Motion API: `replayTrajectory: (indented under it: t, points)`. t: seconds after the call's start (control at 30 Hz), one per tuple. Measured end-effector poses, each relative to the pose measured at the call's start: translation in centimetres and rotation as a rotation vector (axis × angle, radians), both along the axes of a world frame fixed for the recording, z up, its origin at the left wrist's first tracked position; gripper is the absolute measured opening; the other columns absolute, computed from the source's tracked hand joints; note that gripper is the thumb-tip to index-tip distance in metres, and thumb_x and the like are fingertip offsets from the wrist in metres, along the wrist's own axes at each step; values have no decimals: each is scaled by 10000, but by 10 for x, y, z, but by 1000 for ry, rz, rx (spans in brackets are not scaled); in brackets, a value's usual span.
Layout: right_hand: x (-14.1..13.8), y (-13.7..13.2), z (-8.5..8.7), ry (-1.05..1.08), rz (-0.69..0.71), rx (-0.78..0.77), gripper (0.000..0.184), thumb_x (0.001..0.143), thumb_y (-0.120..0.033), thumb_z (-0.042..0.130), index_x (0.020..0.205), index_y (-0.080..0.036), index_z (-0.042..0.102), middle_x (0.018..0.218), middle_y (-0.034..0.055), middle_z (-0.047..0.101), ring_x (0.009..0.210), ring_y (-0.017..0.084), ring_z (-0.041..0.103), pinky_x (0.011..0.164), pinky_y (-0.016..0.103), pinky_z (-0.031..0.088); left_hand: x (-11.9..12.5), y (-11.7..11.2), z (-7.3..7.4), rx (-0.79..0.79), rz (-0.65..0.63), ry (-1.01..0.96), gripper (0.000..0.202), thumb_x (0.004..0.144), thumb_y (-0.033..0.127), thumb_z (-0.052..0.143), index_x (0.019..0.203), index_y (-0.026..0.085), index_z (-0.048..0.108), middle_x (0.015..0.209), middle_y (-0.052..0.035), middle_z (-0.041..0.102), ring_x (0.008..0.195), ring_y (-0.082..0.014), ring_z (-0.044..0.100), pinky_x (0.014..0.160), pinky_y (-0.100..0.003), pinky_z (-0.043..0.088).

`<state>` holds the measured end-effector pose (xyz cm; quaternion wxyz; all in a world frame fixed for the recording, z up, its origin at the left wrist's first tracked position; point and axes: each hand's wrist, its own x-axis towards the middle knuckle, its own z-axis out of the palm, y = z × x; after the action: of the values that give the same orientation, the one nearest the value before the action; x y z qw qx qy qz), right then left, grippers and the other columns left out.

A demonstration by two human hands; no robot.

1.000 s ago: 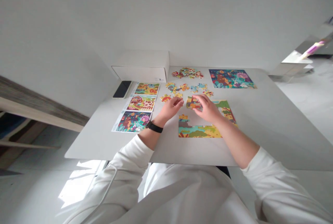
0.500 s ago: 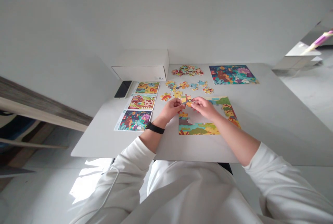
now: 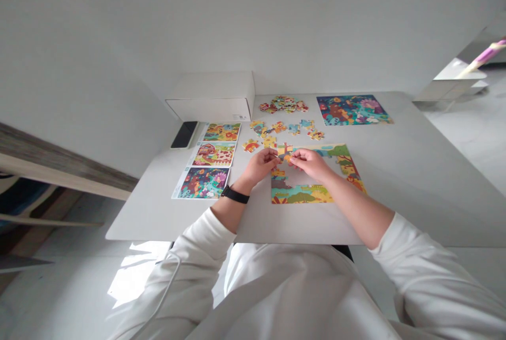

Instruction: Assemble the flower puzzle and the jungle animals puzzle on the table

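Between my two hands is a jigsaw puzzle piece (image 3: 284, 151) with a tree trunk on yellow. My left hand (image 3: 261, 164) pinches its left side, and my right hand (image 3: 309, 163) grips its right side. Both hands are over the upper left part of a partly joined jigsaw puzzle (image 3: 304, 195), whose border shows trees and animals around a bare middle. The fingers hide part of its left and top edges. Just beyond the hands lie several loose puzzle pieces (image 3: 269, 142), yellow, blue and orange.
Three picture cards (image 3: 215, 154) lie in a column at the left, beside a phone (image 3: 185, 135). Behind them stands a white box (image 3: 211, 108) against the wall. A heap of red and green pieces (image 3: 283, 104) and a finished dark blue puzzle (image 3: 353, 110) lie at the back.
The hands keep hold of the piece, which has turned or shifted slightly. The whole view has moved a little; the loose pieces on the table look the same.
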<state>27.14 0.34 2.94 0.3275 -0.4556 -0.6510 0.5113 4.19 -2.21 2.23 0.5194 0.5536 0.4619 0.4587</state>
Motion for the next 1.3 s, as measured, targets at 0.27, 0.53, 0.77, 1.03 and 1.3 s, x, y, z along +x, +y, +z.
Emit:
replayTrajectory:
  t: [0.27, 0.53, 0.77, 1.03, 1.3]
  points:
    - [1, 1, -3, -78, -1, 51, 377, 873, -602, 770, 927, -231, 735, 883, 66, 809, 766, 221, 697, 704, 329, 512, -2, -4, 4, 173, 49, 170, 448, 900, 273, 774, 1313, 210, 614, 930, -17, 722, 757, -134, 637, 707, -259, 491]
    - [-2, -2, -3, -107, 48, 77, 269, 922, -496, 754, 936, -227, 759, 931, 59, 843, 815, 222, 745, 753, 317, 534, -4, -1, 2, 242, 24, 172, 377, 895, 330, 775, 1215, 202, 623, 795, 31, 629, 677, -120, 555, 649, -251, 425]
    - [-4, -3, -5, -182, 41, 171, 152, 956, -329, 715, 1046, -240, 799, 972, 45, 845, 879, 216, 768, 843, 339, 564, -10, 6, -3, 226, 35, 167, 381, 874, 402, 814, 1151, 216, 628, 725, 48, 591, 637, -118, 531, 606, -242, 391]
    - [-4, -2, -7, -180, 34, 222, 285, 961, -235, 720, 1241, -225, 775, 1089, 67, 840, 951, 192, 776, 921, 338, 587, -16, 3, 1, 205, 42, 250, 389, 872, 443, 800, 1142, 223, 625, 722, 38, 647, 641, -134, 565, 615, -249, 415]
    - [-4, -5, -6, -161, 56, 209, 279, 990, -285, 704, 1254, -225, 773, 1056, 66, 838, 976, 200, 776, 937, 351, 578, -17, 4, -3, 198, 91, 333, 408, 870, 487, 772, 1155, 228, 639, 771, 15, 688, 701, -160, 617, 659, -267, 444]
